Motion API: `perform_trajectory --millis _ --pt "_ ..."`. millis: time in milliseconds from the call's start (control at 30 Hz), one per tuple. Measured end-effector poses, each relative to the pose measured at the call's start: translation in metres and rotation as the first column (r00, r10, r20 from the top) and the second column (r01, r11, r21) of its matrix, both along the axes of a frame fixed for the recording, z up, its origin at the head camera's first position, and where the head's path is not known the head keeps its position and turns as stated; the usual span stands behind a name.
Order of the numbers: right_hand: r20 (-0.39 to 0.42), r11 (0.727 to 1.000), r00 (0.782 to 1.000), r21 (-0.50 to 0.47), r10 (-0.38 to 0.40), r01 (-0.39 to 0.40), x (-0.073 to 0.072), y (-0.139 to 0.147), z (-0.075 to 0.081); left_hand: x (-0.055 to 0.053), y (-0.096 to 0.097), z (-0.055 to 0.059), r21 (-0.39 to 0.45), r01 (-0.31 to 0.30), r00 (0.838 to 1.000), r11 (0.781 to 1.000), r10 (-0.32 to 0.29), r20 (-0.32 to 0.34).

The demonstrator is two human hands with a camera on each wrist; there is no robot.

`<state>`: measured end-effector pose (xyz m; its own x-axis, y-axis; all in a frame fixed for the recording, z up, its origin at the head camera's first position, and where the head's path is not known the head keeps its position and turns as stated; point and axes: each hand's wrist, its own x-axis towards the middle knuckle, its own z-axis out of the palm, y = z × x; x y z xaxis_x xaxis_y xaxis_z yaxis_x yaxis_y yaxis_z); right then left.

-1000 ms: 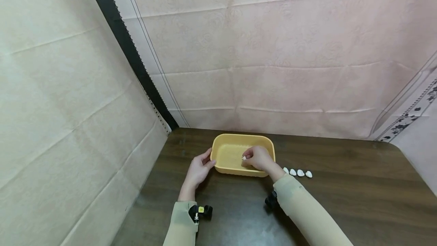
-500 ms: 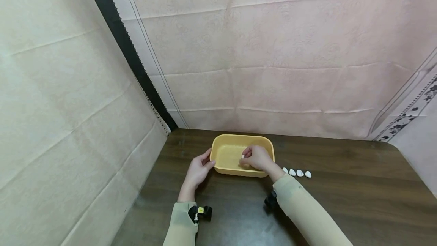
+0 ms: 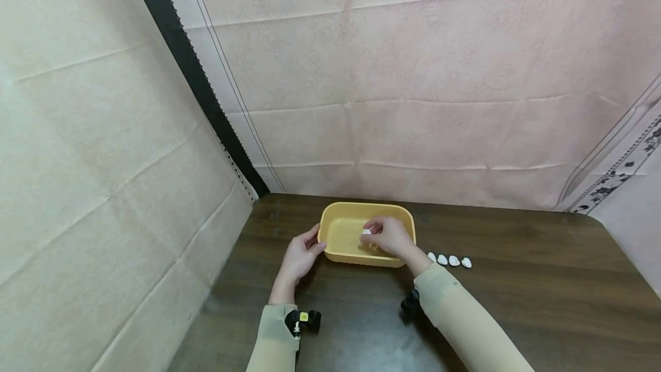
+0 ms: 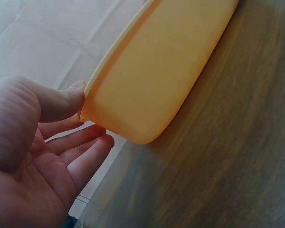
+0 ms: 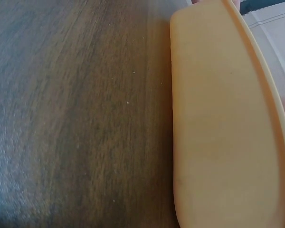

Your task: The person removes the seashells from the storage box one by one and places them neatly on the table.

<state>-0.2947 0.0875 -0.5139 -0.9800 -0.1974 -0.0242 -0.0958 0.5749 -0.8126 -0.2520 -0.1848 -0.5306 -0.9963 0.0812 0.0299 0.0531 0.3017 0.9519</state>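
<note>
A yellow rectangular plastic tub stands on the wooden table. My left hand holds its left end; in the left wrist view the thumb lies at the rim while the other fingers spread below it against the end wall. Inside the tub, over its floor, my right hand pinches a small white shell-like piece between thumb and fingers. From the right wrist, the tub's side wall hides nearly all of that hand.
Several similar white pieces lie in a row on the table, right of the tub and beside the right wrist. Pale cloth hangs behind the table and along its left side. Small wrist cameras sit at both sleeves.
Inside the tub, my right fingers have shifted slightly left and up, and more of the white piece shows between them. The left hand and tub keep their place.
</note>
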Motion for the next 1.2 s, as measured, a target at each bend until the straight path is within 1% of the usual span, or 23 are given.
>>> perform_trajectory --millis 133,200,500,667,900,1033,1200 --pt "-0.014 1.000 1.000 0.015 -0.003 0.003 -0.001 0.000 0.000 -0.001 0.000 -0.001 -0.002 -0.010 1.000 1.000 0.010 0.013" --pt "-0.020 1.000 1.000 0.007 0.000 0.001 -0.002 0.000 -0.001 0.000 0.000 -0.001 -0.007 -0.011 1.000 1.000 0.011 0.014" --pt "-0.086 0.994 0.995 -0.099 -0.052 0.043 0.000 0.006 0.004 0.002 0.000 -0.001 -0.007 -0.004 1.000 1.000 0.004 0.008" --pt "-0.111 0.989 0.992 -0.139 -0.058 0.042 0.001 0.011 0.008 0.001 0.000 -0.001 -0.012 -0.006 1.000 1.000 0.006 0.011" --pt "-0.080 0.987 0.995 -0.157 -0.055 0.042 0.008 0.023 0.016 0.000 0.000 -0.001 -0.002 -0.016 1.000 1.000 0.016 0.023" --pt "-0.098 0.984 0.994 -0.176 -0.051 0.033 0.013 0.034 0.017 -0.001 0.000 -0.001 0.003 -0.012 1.000 1.000 0.012 0.018" --pt "-0.110 0.976 0.992 -0.216 -0.055 0.030 0.022 0.050 0.018 -0.001 0.001 0.000 0.009 -0.011 1.000 1.000 0.011 0.026"
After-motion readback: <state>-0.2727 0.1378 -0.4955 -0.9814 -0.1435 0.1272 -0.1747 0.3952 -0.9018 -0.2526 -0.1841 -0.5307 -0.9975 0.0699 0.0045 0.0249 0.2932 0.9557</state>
